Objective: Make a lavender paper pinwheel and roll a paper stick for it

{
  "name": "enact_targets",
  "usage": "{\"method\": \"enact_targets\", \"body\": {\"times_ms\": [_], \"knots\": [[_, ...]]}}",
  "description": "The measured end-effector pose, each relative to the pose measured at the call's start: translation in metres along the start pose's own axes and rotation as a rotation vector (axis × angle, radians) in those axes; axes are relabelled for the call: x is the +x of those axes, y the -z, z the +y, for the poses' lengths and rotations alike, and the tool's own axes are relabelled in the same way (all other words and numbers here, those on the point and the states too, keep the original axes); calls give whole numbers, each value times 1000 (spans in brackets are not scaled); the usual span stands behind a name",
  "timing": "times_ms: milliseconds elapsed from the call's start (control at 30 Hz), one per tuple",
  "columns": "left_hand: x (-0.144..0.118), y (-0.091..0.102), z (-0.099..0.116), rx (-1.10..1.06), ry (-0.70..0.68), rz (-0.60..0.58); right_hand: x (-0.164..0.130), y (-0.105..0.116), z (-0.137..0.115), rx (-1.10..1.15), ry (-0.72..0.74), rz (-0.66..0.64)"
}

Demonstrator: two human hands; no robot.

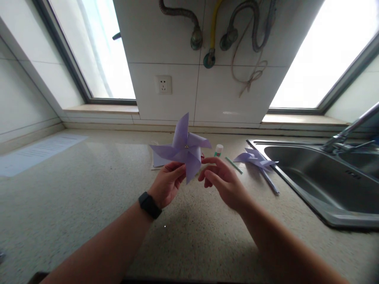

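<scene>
The left hand [170,179] grips a purple pinwheel [186,146] at its one o'clock; the right hand [219,177], half open, is just beside, contact unclear; beyond it, a white-capped glue stick [218,150] at twelve, a second pinwheel [255,158] at two, the two-basin steel sink [310,177] at three

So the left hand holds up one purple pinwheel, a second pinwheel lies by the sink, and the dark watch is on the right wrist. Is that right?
Not quite: the head view shows the dark watch on the left wrist. The left hand does hold up one purple pinwheel, and a second pinwheel lies by the sink.
</scene>
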State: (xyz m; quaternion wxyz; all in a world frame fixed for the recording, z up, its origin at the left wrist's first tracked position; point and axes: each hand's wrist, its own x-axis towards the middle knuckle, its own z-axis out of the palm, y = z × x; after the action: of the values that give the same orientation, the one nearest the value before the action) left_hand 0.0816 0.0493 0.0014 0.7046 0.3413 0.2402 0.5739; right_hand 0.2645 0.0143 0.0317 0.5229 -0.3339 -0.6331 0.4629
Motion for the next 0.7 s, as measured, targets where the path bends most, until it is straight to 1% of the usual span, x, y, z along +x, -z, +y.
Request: {"method": "enact_targets", "body": {"times_ms": [133,233,333,400,467,500,533,600,667,700], "knots": [[3,2,-2,-14,-19,11,-5,-7,2,-66,-65,-88],[3,2,-2,-9,-8,16,-8,-12,0,-135,-79,-160],[2,0,-1,-2,8,9,-11,-15,-5,-272,-79,-209],[1,-1,0,2,18,-2,-13,-14,-9,-393,-57,-257],[0,-2,0,7,30,-14,-14,-12,-11,-500,7,-282],[0,-2,0,9,37,-18,-14,-11,-11,-538,45,-268],[1,-2,0,10,43,-21,-13,-9,-11,-559,79,-225],[1,-1,-1,10,52,-25,-12,-5,-9,-541,107,-71],[3,0,-1,10,57,-28,-9,-3,-6,-456,91,95],[3,1,-2,11,60,-30,-8,-3,-4,-407,75,148]]}}
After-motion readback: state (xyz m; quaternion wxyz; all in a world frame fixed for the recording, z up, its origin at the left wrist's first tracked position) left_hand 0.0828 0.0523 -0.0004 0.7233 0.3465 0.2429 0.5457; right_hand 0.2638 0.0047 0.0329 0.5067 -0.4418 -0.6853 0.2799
